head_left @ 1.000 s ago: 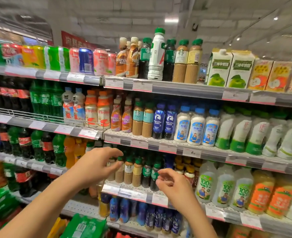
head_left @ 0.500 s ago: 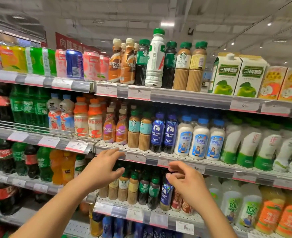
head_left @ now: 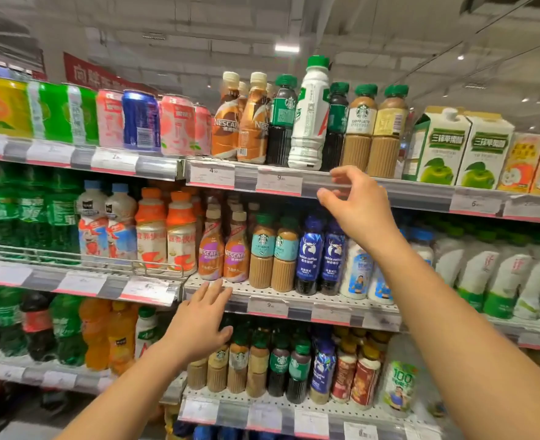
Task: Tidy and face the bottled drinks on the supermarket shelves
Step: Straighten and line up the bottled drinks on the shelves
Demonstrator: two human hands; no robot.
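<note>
My right hand (head_left: 357, 206) is raised in front of the top shelf's price rail (head_left: 421, 193), fingers loosely curled and holding nothing, just below a tall white bottle (head_left: 310, 115) and dark Starbucks bottles (head_left: 335, 128). My left hand (head_left: 202, 322) is open, its straight fingers reaching the front edge of the middle shelf (head_left: 294, 303) under two Nescafe bottles (head_left: 224, 249). Beside these stand tan Starbucks bottles (head_left: 273, 255) and blue coffee bottles (head_left: 321, 255). The lower shelf holds more coffee bottles (head_left: 278, 366), partly hidden by my left hand.
Cans (head_left: 141, 120) and soda bottles (head_left: 33, 211) fill the left bay behind a wire rail (head_left: 71, 260). Apple juice cartons (head_left: 462, 147) stand top right, white pouches (head_left: 500, 274) on the middle shelf at right. Price tags line every shelf edge.
My right hand has risen from the lower shelf to the top shelf's rail. My left hand has moved up to the middle shelf's edge. The view has tilted upward.
</note>
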